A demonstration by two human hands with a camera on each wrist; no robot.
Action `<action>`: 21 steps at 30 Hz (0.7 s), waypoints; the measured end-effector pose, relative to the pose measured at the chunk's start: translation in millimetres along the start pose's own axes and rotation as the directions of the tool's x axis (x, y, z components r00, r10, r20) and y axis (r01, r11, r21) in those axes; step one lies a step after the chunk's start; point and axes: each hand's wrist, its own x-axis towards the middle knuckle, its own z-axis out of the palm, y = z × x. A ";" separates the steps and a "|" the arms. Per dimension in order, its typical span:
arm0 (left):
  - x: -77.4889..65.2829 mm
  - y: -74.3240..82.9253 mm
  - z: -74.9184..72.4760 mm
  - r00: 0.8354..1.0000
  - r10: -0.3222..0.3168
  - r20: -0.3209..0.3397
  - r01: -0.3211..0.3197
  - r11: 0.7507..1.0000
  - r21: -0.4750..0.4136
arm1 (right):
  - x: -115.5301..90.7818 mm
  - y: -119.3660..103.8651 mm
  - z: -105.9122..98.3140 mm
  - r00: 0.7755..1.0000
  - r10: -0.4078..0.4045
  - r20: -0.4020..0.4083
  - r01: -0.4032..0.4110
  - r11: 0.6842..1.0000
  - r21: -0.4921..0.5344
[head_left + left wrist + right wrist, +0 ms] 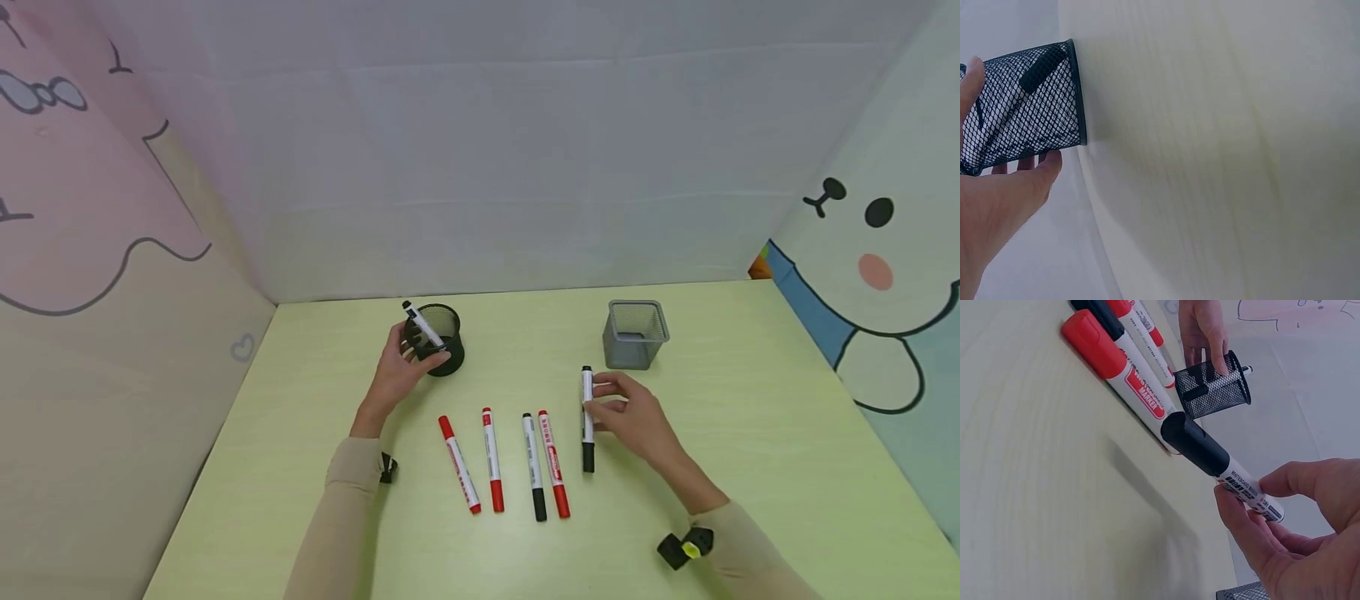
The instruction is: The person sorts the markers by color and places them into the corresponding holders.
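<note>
A round black mesh pen cup point(453, 362) stands at the back left of the table, a black-capped marker point(424, 325) leaning inside it. My left hand point(396, 373) grips this cup from its left side, the thumb in front; the left wrist view shows the marker through the mesh. Between thumb and fingers, my right hand point(632, 418) pinches a whiteboard marker point(1200, 447) with its black cap toward me. In the right wrist view that marker is off the table, its shadow below. A square grey mesh pen holder point(632, 350) is just beyond my right hand.
Between the hands lie two red markers point(459, 463) on the left, then a black marker point(533, 467) and another red marker point(553, 463) close beside it. A white curtain point(480, 167) rises behind the pale table point(300, 500), with printed panels at both sides.
</note>
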 end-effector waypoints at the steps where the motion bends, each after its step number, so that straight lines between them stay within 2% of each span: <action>1: -0.2 0.4 0.1 1.000 -0.001 -0.002 0.001 1.000 0.002 | 1.3 -1.0 0.3 1.000 -0.003 0.000 0.003 1.000 0.010; 13: -1.1 1.8 1.0 1.000 -0.009 -0.004 0.009 1.000 0.009 | 16.0 -19.5 7.4 0.998 -0.061 0.022 0.057 0.989 0.133; 21: -1.8 1.3 0.7 1.000 -0.005 -0.003 0.005 1.000 0.001 | 30.7 -27.9 12.4 0.997 -0.082 0.006 0.079 0.978 0.194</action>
